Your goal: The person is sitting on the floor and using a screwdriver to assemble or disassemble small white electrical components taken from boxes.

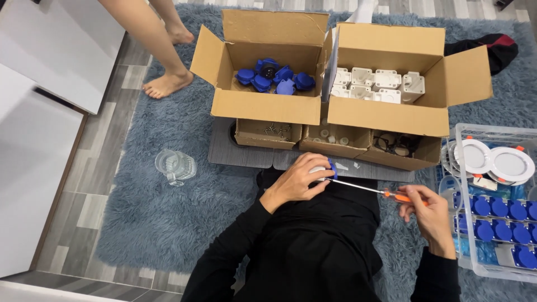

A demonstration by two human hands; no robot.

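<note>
My left hand [297, 180] is closed around a small white part with a blue cap [331, 168], held over my lap. My right hand [428, 211] grips the orange handle of a screwdriver [373, 190]. Its thin metal shaft runs leftward and its tip meets the white and blue part. Both sleeves are black.
Two open cardboard boxes stand ahead: one [263, 103] with blue caps, one [391, 114] with white housings. Three small trays [269, 134] of screws and bits sit before them. A clear crate [492, 268] with blue-capped parts and round white lamps is at right. A glass jug [175, 166] is on the rug. Another person's bare feet [166, 83] are at upper left.
</note>
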